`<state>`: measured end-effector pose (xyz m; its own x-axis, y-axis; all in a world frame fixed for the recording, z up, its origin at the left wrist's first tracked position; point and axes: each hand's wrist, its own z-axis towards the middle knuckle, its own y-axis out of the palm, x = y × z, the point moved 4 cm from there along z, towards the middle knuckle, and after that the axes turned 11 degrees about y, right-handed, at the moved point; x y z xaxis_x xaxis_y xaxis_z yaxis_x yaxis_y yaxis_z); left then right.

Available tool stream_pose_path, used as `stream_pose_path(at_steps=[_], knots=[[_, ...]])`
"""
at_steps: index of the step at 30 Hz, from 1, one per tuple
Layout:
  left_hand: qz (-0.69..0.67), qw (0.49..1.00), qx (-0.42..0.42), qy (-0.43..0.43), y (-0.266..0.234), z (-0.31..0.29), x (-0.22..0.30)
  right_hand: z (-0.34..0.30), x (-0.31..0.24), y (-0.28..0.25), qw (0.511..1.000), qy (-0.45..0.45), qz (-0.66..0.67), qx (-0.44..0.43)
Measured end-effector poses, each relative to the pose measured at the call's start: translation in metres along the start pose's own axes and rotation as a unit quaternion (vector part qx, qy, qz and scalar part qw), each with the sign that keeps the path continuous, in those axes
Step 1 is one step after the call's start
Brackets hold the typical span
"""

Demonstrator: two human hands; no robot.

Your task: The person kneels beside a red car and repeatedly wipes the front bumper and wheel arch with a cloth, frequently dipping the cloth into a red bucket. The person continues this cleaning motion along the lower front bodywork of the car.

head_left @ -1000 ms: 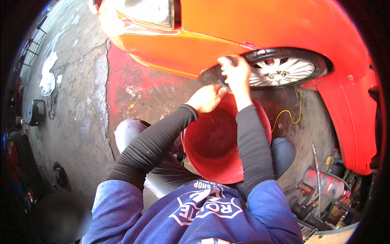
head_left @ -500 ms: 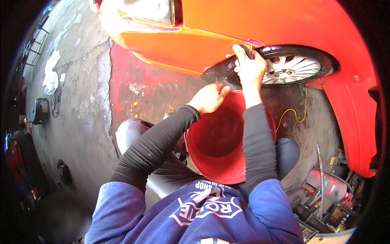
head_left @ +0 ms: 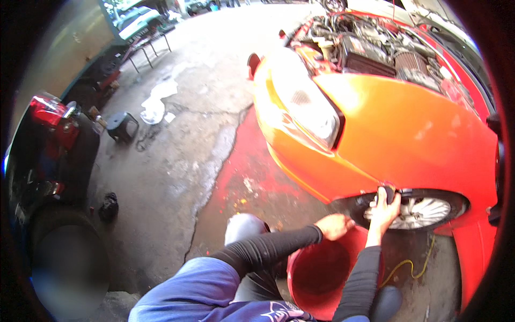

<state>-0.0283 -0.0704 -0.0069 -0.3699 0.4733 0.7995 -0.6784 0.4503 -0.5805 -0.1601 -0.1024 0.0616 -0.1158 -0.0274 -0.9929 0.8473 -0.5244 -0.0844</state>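
Note:
My right hand (head_left: 384, 214) is closed around a small dark block with a yellow edge (head_left: 390, 191). It holds the block up against the lower edge of the orange-red car fender (head_left: 407, 145), at the front of the wheel arch. Just behind that hand is the front wheel (head_left: 429, 213), with its silver spokes and black tyre. By the far rim of a red tub (head_left: 300, 273), my left hand (head_left: 333, 226) is closed with its fingers curled; what they grip, if anything, is hidden. The tub stands between my knees, and its inside is dark.
The car's engine bay (head_left: 370, 51) lies uncovered beyond the headlight (head_left: 308, 110). A yellow cord (head_left: 410, 262) runs on the floor behind the wheel. To the left are a dark stool (head_left: 122, 127), white sheeting (head_left: 155, 104), a black bag (head_left: 109, 207) and another vehicle's red lamp (head_left: 48, 109).
The view has tipped up and swung left, bringing in the engine bay and background. Relative to the car, my right hand stays at the wheel arch with the block; my left stays by the tub's rim.

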Motion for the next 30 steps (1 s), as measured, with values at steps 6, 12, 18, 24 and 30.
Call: stream_pose_path(at_steps=[6,12,18,24,30], knots=[[-0.053,0.998,-0.010,-0.011,0.009,0.001,-0.013,-0.005,0.018,0.029,0.992,0.080,-0.036,-0.088],[-0.048,0.999,-0.022,-0.001,0.011,0.002,-0.014,0.000,0.016,0.016,0.999,-0.042,-0.014,0.008],[-0.053,0.998,-0.017,-0.034,0.009,-0.003,-0.012,-0.005,0.022,0.016,0.998,-0.014,0.020,0.055],[-0.025,0.999,-0.032,-0.016,0.015,0.000,-0.019,-0.003,0.022,0.029,0.991,-0.040,-0.116,-0.050],[-0.040,0.999,0.009,-0.025,0.011,0.000,-0.014,-0.008,0.007,0.032,0.996,0.016,-0.081,-0.017]])
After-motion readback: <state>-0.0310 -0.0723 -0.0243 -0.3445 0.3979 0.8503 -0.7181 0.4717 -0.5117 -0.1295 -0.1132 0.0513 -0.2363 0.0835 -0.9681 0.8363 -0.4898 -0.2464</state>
